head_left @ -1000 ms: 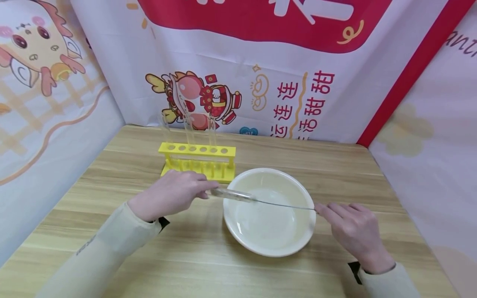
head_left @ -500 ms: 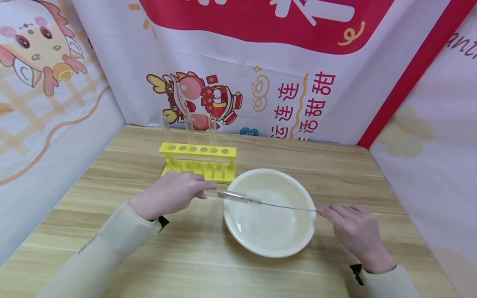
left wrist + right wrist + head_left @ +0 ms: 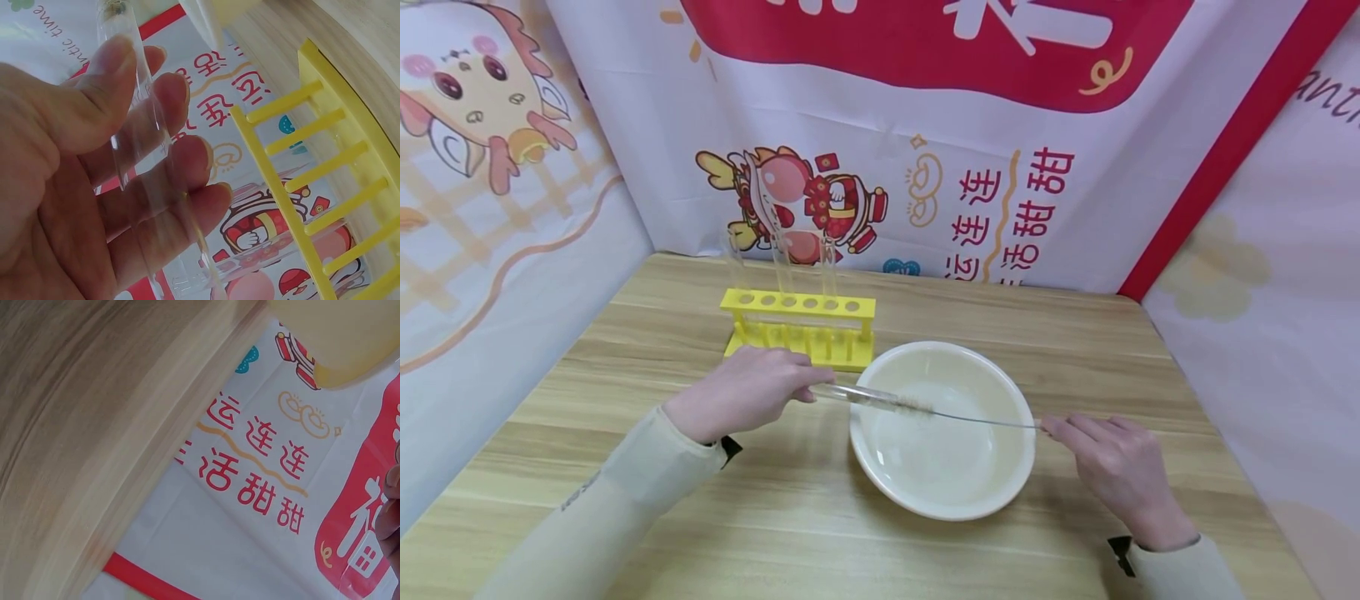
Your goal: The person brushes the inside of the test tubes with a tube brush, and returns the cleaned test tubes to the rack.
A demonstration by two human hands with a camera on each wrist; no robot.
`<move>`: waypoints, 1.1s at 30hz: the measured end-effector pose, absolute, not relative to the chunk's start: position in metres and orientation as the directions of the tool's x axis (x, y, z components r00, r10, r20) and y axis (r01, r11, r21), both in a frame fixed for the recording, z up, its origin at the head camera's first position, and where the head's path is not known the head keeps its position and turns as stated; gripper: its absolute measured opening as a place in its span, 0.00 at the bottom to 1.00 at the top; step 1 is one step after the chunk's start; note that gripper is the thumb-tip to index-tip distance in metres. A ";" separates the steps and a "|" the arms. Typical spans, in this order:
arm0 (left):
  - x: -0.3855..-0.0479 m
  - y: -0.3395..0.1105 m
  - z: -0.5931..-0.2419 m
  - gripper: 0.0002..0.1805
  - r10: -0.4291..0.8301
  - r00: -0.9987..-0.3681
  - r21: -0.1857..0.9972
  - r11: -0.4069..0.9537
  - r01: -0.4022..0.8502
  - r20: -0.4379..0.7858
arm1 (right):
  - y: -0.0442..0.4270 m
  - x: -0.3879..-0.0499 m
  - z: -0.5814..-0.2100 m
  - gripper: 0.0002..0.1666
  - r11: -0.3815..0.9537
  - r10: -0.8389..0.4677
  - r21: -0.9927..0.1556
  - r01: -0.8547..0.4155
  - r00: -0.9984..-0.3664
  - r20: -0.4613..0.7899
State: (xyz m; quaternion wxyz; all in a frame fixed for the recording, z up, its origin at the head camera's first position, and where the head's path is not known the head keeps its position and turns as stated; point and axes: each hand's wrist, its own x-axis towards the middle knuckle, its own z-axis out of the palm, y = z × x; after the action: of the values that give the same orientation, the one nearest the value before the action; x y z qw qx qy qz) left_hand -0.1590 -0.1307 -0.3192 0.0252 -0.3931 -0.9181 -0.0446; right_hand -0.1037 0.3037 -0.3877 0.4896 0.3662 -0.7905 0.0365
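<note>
My left hand (image 3: 748, 393) holds a clear glass test tube (image 3: 853, 394), thumb and fingers around it, as the left wrist view shows. The tube slants over the left rim of a white bowl (image 3: 943, 504). A test tube brush sits partly inside the tube; its pale bristles (image 3: 914, 406) show at the mouth. The brush's thin wire (image 3: 985, 419) runs right across the bowl to my right hand (image 3: 1116, 462), which pinches its end. Only a few fingertips of that hand (image 3: 390, 512) show at the right wrist view's edge.
A yellow test tube rack (image 3: 797, 304) stands behind my left hand, with several clear test tubes (image 3: 782, 267) upright in it. The wooden table (image 3: 820, 542) meets a printed cloth backdrop (image 3: 880, 108) at the back, with cloth at both sides too.
The brush has slid a little to the right out of the tube, so more bristles show at the mouth. My right hand has shifted slightly right; the left hand has barely moved.
</note>
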 end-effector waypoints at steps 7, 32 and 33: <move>-0.160 -0.133 -0.318 0.24 0.705 -0.708 0.054 0.706 0.707 0.051 | 0.315 -0.104 -0.391 0.21 0.721 -0.530 0.282 -0.633 -0.241 0.813; -0.170 -0.144 -0.306 0.20 0.646 -0.694 0.123 0.698 0.706 0.317 | 0.356 -0.078 -0.380 0.22 0.802 -0.489 0.248 -0.543 -0.358 0.796; -0.173 -0.142 -0.306 0.21 0.633 -0.697 0.178 0.684 0.708 0.337 | 0.354 -0.078 -0.380 0.22 0.800 -0.492 0.251 -0.545 -0.356 0.794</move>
State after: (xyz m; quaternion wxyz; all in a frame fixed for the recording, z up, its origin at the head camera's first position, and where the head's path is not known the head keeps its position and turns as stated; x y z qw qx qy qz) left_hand -0.1726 -0.1422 -0.3061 0.1249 -0.3688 -0.9090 -0.1488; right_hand -0.0783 0.3543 -0.3796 0.4716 0.3152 -0.8231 0.0283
